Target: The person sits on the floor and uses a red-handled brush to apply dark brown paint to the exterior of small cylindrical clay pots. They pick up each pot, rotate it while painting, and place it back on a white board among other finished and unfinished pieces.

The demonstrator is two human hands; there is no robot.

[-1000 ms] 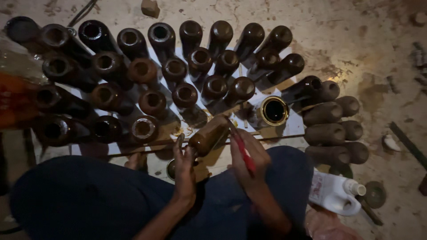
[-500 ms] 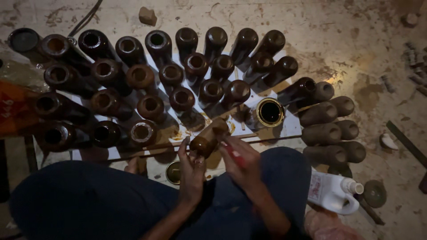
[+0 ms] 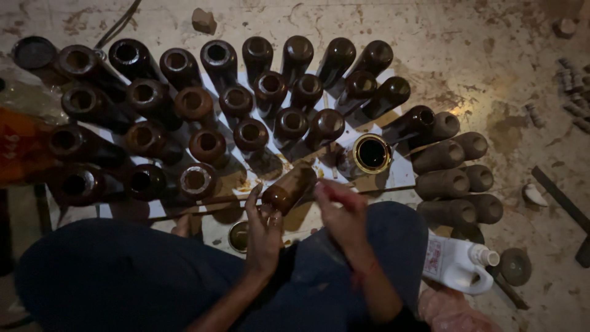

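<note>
My left hand [image 3: 264, 230] grips the lower end of a glossy brown bottle-shaped piece [image 3: 294, 186], which tilts up and to the right over my lap. Just right of it, my right hand [image 3: 342, 215] is curled around a thin red tool [image 3: 329, 187], most of which the fingers hide. The tool's tip is close to the piece's side. A small round tin with a gold rim and dark liquid [image 3: 372, 154] stands just beyond my right hand.
Several rows of upright brown pieces [image 3: 203, 104] stand on white sheets ahead and to the left. Dull unglazed ones [image 3: 452, 181] lie stacked at the right. A white plastic jug [image 3: 458, 264] and a dark lid [image 3: 515, 265] sit by my right knee, a second tin [image 3: 238, 237] by my left hand.
The held piece was turned end-on toward me, then tilted back up to the right. My right hand with the red tool has drawn back a little toward my lap.
</note>
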